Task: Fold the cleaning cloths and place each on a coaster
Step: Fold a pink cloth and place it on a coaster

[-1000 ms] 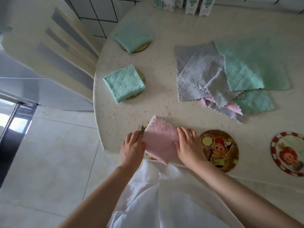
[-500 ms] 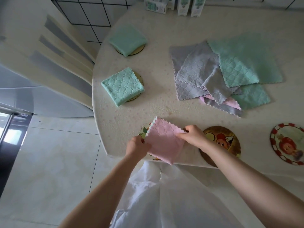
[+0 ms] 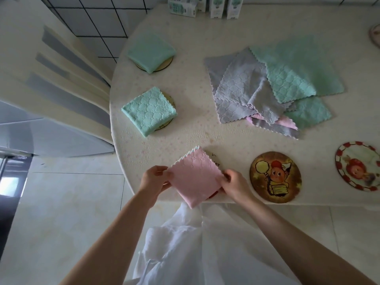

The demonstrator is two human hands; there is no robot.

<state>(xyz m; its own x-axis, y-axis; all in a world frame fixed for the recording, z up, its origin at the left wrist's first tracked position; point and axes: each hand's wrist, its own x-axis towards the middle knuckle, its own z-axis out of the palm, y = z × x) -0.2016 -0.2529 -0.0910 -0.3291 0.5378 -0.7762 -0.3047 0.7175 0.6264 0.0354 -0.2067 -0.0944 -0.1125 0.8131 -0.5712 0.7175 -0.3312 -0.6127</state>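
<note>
A folded pink cloth (image 3: 196, 176) lies at the table's near edge over a coaster that is almost fully hidden. My left hand (image 3: 154, 181) pinches its left corner and my right hand (image 3: 234, 184) pinches its right corner. Two folded green cloths (image 3: 149, 111) (image 3: 151, 51) each sit on a round coaster at the left. A loose pile of grey cloths (image 3: 240, 89), green cloths (image 3: 296, 73) and a pink one (image 3: 284, 122) lies unfolded at centre right. Two bare picture coasters (image 3: 275, 176) (image 3: 358, 165) lie to the right of my hands.
The round table (image 3: 195, 132) has its curved edge just under my hands. Cartons (image 3: 182, 6) stand at the far edge. A white chair back (image 3: 61, 79) stands to the left of the table. White fabric (image 3: 181, 243) hangs below my arms.
My hands went from lying flat on the pink cloth's sides to pinching its left and right corners. The cloth has stayed over the same coaster.
</note>
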